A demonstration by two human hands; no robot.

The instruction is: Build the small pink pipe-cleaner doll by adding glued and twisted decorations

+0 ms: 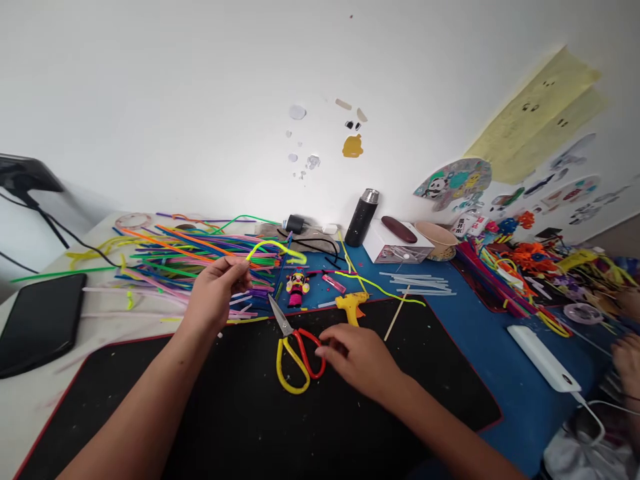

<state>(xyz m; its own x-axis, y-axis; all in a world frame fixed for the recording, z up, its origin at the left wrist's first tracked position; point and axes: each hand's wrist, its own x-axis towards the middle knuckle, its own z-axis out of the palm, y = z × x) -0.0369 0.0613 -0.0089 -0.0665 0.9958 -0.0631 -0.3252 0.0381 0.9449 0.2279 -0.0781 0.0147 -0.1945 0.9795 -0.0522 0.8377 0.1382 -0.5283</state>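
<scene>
My left hand (220, 283) pinches one end of a yellow-green pipe cleaner (267, 245) between thumb and fingertips; its free end curves off to the right in the air. Scissors (293, 340) with one yellow and one red handle lie on the black mat (240, 420), blades slightly apart. At the red handle is my right hand (363, 360), its thumb and curled fingers apart, the fingertips touching or just beside the loop. Behind the scissors lies a small pink and yellow doll figure (297, 288). A yellow glue gun (351, 305) rests beyond my right hand.
Many coloured pipe cleaners (165, 257) pile up at the back left, near a black phone (43, 325). A black thermos (362, 218), a white box (395, 243) and glue sticks (420, 283) stand or lie behind. At right are a white power strip (543, 358) and another person's hand (627, 360).
</scene>
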